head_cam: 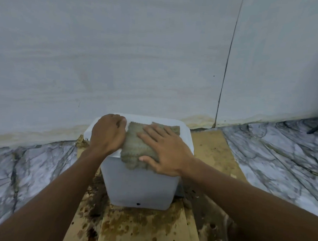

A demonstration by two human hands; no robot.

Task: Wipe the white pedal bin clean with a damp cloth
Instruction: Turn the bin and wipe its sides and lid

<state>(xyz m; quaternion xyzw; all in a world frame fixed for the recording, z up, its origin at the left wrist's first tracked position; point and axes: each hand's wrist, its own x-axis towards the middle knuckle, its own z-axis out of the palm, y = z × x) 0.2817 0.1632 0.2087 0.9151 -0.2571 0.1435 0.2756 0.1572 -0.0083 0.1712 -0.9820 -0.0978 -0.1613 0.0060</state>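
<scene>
Pressing cloth (pixel 135 144) under the right hand (pixel 168 153), fingers (pixel 154 132) spread, left hand (pixel 107 134) clamped on the bin's (pixel 139 183) far-left corner, wipe in overlapping strokes.

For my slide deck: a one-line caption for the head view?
Wiping the bin: right hand presses the cloth flat on its lid, left hand grips the edge.
</scene>
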